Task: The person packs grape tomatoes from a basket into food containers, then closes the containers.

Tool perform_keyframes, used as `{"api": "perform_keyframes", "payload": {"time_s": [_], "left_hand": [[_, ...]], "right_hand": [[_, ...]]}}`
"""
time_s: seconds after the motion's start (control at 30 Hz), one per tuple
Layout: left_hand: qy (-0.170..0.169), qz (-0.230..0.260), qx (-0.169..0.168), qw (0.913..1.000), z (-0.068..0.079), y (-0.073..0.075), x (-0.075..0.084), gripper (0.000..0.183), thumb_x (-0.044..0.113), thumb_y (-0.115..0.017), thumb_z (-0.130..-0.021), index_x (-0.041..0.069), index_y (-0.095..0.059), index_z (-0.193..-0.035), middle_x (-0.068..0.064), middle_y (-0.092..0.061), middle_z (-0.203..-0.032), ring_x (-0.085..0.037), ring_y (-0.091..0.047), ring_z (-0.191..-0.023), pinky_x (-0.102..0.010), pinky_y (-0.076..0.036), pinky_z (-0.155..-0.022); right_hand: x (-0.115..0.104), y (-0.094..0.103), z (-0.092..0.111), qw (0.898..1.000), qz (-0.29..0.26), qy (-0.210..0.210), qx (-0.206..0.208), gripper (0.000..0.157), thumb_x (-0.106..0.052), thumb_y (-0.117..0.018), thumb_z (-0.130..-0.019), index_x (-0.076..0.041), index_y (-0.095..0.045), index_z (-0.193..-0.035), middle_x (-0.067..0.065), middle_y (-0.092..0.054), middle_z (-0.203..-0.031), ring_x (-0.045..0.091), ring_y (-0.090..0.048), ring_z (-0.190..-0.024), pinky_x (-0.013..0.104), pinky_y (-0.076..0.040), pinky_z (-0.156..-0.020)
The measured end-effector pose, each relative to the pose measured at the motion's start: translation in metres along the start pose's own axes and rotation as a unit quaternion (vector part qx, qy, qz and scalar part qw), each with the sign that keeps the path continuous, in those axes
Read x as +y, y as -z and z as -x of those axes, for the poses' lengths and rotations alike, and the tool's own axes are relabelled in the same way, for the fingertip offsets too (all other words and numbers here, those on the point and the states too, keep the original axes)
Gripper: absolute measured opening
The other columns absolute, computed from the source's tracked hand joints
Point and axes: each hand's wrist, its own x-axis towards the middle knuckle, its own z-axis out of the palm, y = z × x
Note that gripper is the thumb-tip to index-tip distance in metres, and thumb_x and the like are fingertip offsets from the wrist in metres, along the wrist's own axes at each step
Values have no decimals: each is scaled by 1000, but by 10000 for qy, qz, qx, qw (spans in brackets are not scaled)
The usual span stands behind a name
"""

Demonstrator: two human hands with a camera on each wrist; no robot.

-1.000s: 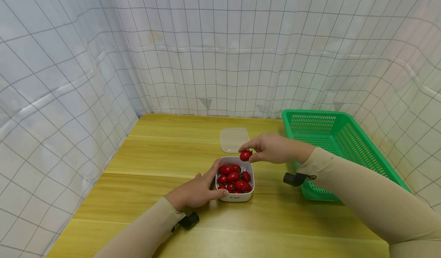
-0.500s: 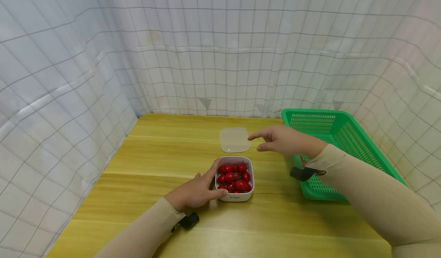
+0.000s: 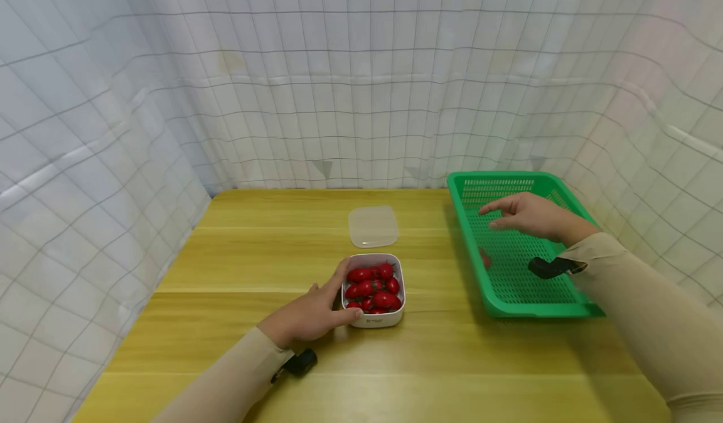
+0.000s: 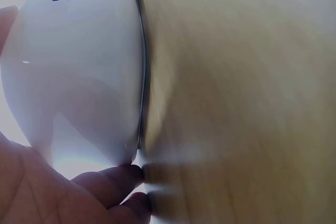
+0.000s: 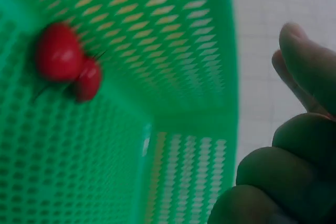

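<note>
A small white food container (image 3: pixel 390 320), nearly full of red cherry tomatoes (image 3: pixel 365 288), stands on the wooden table. My left hand (image 3: pixel 307 315) holds it from the left, thumb over the front rim and fingers along the far left side. The left wrist view shows the container's outer wall (image 4: pixel 89 45) with fingertips low against it. Over the green basket (image 3: pixel 476 266) hovers my right hand (image 3: pixel 533 216), forefinger extended and thumb apart, with nothing in it. Down inside the basket lie two cherry tomatoes (image 5: pixel 60 53), seen in the right wrist view.
A flat translucent lid (image 3: pixel 373 226) lies on the wooden table (image 3: pixel 271 241) just behind the container. The basket stands at the table's right side. Gridded white curtains (image 3: pixel 339 96) close off the back and both sides.
My right hand let go of a cherry tomato into the container, then swung right until it was over the basket. My left hand keeps its hold; the head view has shifted slightly right.
</note>
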Motion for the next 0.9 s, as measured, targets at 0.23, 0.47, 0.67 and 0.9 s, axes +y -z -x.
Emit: {"api": "perform_keyframes", "payload": {"time_s": [0.23,0.47,0.67,0.9], "left_hand": [[141,23,-42,9999,1,1,1,105,60,-64,-99,32,7,-170,-5,-12,-178,-52,-34,-153,-64,-4,-132],[152,11,-71,9999,0,2,2,105,61,-64,-98,32,7,-170,-5,-12,-178,-55,-29,-154,-65,-4,-131],[-35,105,-101,9999,-2,2,2,105,57,-65,-100,28,7,-171,-6,-12,-178,-41,-40,-153,-64,2,-132],[-94,109,-135,9998,-3,2,1,105,55,-65,-100,26,8,-171,-6,-12,-178,-38,-39,-154,-65,3,-131]], "right_hand": [[32,-9,0,9957,-261,-25,-887,41,-27,-73,-99,-14,-71,-138,20,-59,-151,44,-57,-134,55,-54,-105],[40,-18,-5,9880,-375,-252,-1475,40,-22,-75,-97,-17,-72,-137,16,-65,-144,10,-26,-51,25,-38,-52],[44,-24,-11,9835,-163,-107,-1796,42,-20,-73,-99,-17,-70,-140,15,-65,-145,9,-25,-53,23,-34,-50],[43,-30,-14,9849,227,63,-1717,41,-22,-75,-97,-12,-72,-137,16,-65,-144,30,-65,-109,44,-57,-87]]}}
